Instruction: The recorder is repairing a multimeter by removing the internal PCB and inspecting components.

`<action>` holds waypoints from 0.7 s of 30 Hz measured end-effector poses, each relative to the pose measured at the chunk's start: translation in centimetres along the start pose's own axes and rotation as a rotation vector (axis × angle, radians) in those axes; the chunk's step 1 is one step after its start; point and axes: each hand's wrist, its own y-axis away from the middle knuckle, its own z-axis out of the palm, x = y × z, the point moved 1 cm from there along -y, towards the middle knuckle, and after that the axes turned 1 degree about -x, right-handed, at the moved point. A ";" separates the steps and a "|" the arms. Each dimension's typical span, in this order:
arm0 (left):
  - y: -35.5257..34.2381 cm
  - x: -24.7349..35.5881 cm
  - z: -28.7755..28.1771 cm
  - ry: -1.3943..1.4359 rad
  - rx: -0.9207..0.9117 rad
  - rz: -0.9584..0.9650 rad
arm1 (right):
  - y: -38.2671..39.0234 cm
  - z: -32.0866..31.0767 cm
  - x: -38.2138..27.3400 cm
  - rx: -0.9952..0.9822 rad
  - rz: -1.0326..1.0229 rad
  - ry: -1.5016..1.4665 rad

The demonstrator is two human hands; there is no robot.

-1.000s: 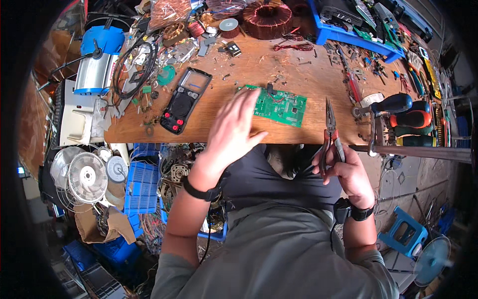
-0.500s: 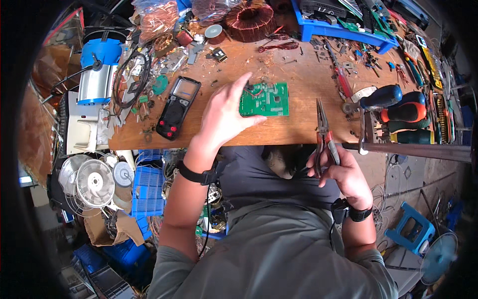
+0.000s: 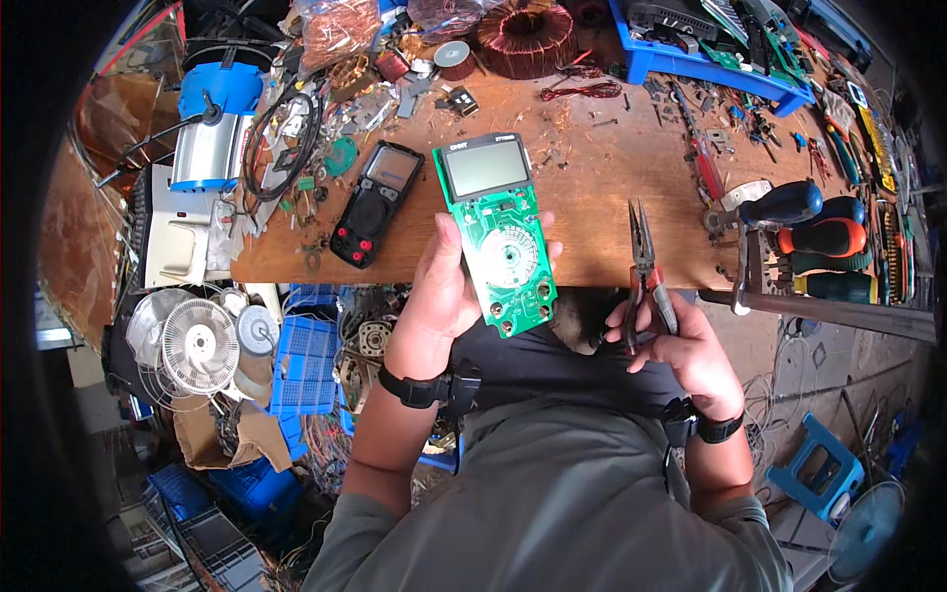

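A green multimeter circuit board [image 3: 501, 237] with a grey display at its top and a round dial pattern is held up in my left hand [image 3: 446, 286]. My thumb lies along its left edge, and fingertips show past its right edge. My right hand [image 3: 681, 345] is closed round the red-and-dark handles of long-nose pliers [image 3: 643, 261], their jaws pointing away from me. Left of the board, an empty black multimeter casing [image 3: 377, 205] with red sockets lies on the wooden bench [image 3: 592, 202].
Screwdrivers [image 3: 784, 205] stand in a rack at the bench's right edge. A blue tray [image 3: 710, 79] of boards is at the back right, beside a large copper coil [image 3: 526, 41]. Loose scrap, black cable [image 3: 281, 148] and a blue-and-silver motor [image 3: 217, 118] crowd the left.
My left hand has drawn the board nearer and turned it over, so its display and dial side now face up. The pliers stay in my right hand. The view has shifted slightly.
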 end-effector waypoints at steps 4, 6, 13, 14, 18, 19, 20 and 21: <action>-0.1 -0.4 -0.2 0.173 -0.022 -0.038 | 0.0 0.1 0.3 0.013 -0.003 0.020; 0.0 -0.2 0.2 0.114 -0.004 -0.037 | -0.1 0.4 0.1 0.024 0.001 0.045; 0.8 -0.5 0.3 -0.136 0.027 -0.002 | -0.6 1.0 0.0 0.111 -0.082 0.170; 0.9 -0.7 0.0 -0.199 0.016 0.022 | -0.6 1.3 0.1 0.110 -0.081 0.173; 1.2 -0.2 0.6 -0.199 0.063 0.013 | -0.7 2.4 -0.1 0.076 -0.170 0.262; 1.2 -0.1 0.6 -0.091 0.071 -0.016 | -0.7 2.7 -0.2 0.068 -0.183 0.322; 1.3 0.0 0.6 0.017 0.078 -0.045 | -1.0 2.8 -0.2 0.063 -0.260 0.423; 1.3 0.1 0.8 0.019 0.078 -0.043 | -1.1 2.8 -0.3 0.062 -0.260 0.425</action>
